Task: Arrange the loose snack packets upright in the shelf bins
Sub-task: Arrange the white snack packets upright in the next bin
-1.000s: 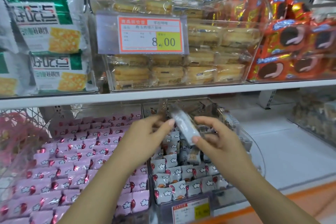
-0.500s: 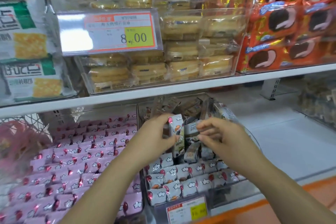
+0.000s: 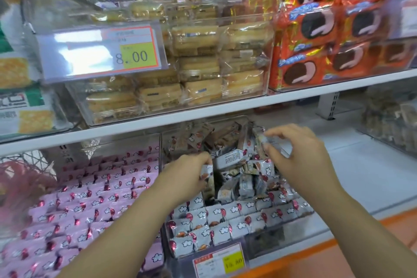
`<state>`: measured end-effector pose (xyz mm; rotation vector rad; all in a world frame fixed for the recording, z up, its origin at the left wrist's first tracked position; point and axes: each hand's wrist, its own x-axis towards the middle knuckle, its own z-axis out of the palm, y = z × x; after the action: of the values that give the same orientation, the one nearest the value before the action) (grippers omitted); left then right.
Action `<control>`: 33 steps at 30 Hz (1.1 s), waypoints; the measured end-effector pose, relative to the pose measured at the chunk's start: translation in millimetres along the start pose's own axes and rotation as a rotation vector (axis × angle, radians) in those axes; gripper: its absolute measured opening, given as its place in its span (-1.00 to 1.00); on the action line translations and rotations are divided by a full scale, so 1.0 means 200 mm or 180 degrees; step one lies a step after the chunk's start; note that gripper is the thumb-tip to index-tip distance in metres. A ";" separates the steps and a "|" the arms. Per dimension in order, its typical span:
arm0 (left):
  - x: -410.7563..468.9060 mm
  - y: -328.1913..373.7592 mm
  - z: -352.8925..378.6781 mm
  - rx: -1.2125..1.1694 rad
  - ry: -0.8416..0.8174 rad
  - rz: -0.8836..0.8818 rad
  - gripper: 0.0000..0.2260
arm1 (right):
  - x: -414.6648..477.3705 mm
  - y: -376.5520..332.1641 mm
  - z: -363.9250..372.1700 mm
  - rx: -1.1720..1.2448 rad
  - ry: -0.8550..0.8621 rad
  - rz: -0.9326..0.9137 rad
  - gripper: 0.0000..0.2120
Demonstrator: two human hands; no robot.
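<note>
Since a moment ago the hands have parted. The left hand (image 3: pixel 189 176) grips a white snack packet (image 3: pixel 208 174), now lower in the centre clear bin (image 3: pixel 268 241). The right hand (image 3: pixel 302 153) pinches a second packet (image 3: pixel 265 140) at mid-right.

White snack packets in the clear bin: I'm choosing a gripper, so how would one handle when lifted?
Probably light: the right hand pinches one packet with fingertips. Likely crinkly and slippery, given the glossy wrap. Apt to topple: the loose packets lie jumbled.

The lower shelf (image 3: pixel 365 178) bears a clear bin (image 3: pixel 270 241) of white packets (image 3: pixel 225 214) beside pink packets (image 3: pixel 94 196).
</note>
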<state>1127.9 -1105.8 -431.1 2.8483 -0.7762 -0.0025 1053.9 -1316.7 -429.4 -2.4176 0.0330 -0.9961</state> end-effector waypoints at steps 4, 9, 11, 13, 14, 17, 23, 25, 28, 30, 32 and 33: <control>0.02 0.01 0.02 0.0587 0.0016 0.0094 -0.67 | 0.00 0.06 0.03 0.0015 -0.0473 0.0395 -0.60; 0.06 -0.03 -0.02 0.0808 -0.0192 0.0010 -0.68 | 0.00 0.08 0.06 0.0148 -0.0674 0.0736 -0.52; 0.07 -0.01 -0.01 0.0969 -0.0163 -0.0005 -0.72 | 0.00 0.08 0.07 0.0221 -0.0544 0.0840 -0.57; 0.09 0.01 0.02 0.1101 -0.0149 -0.0031 -0.76 | 0.01 0.08 0.07 0.0283 -0.0378 0.0881 -0.63; 0.10 0.02 0.03 0.1156 -0.0160 -0.0049 -0.77 | 0.00 0.08 0.07 0.0307 -0.0267 0.0875 -0.66; 0.11 0.02 0.05 0.1251 -0.0187 -0.0055 -0.80 | 0.00 0.08 0.06 0.0439 0.0103 0.0831 -0.75; 0.07 -0.02 -0.02 0.0717 -0.0268 -0.0038 -0.60 | -0.06 -0.04 -0.03 0.1088 0.0701 0.0555 -0.79; 0.03 -0.04 -0.06 0.0200 -0.0175 -0.0120 -0.49 | -0.08 -0.11 -0.04 0.1404 0.0639 0.0460 -0.77; -0.07 -0.03 -0.11 -0.1469 0.0006 -0.0074 -0.44 | -0.11 -0.17 -0.03 0.1893 0.0262 0.0464 -0.77; -0.13 -0.01 -0.12 -0.2570 0.0172 0.0037 -0.57 | -0.13 -0.19 -0.01 0.2040 -0.0026 0.0481 -0.80; -0.16 -0.01 -0.12 -0.3143 0.0399 -0.0026 -0.69 | -0.14 -0.20 0.02 0.2069 -0.0330 0.0477 -0.80; -0.17 -0.01 -0.12 -0.3240 0.0518 -0.0079 -0.69 | -0.14 -0.20 0.03 0.2076 -0.0482 0.0507 -0.80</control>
<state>1101.0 -1083.2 -408.8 1.8607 -0.4894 -0.1278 1031.1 -1272.9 -431.5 -1.8468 -0.1312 -0.6211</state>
